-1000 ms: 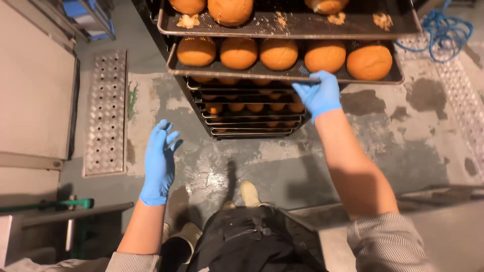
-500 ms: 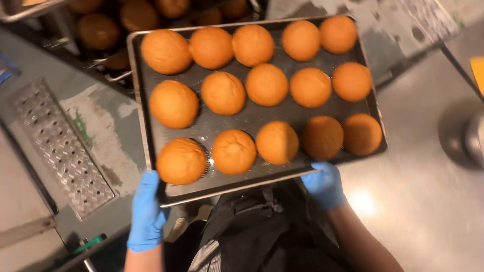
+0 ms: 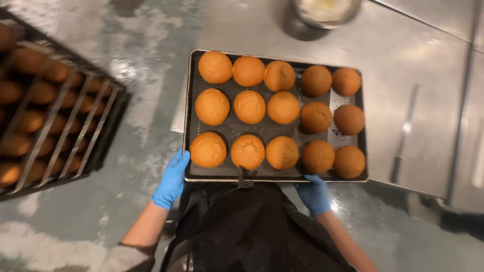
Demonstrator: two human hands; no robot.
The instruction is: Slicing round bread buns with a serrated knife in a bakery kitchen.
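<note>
Blue-gloved left hand (image 3: 172, 180) and right hand (image 3: 314, 193) grip the bun tray's (image 3: 262, 174) near edge, overhanging the steel table (image 3: 403, 65).

Edges and blur hide plenty here.
At twelve o'clock the bowl (image 3: 326, 11) is cut off; at nine the rack (image 3: 55, 108) smears; fingertips vanish beneath the tray (image 3: 275, 174).

You wear thin blue disposable gloves on your left hand (image 3: 172, 180) and right hand (image 3: 313, 194), a black apron (image 3: 252, 231) down your front, and a grey sleeve (image 3: 123, 257) bunched at your left elbow.
</note>
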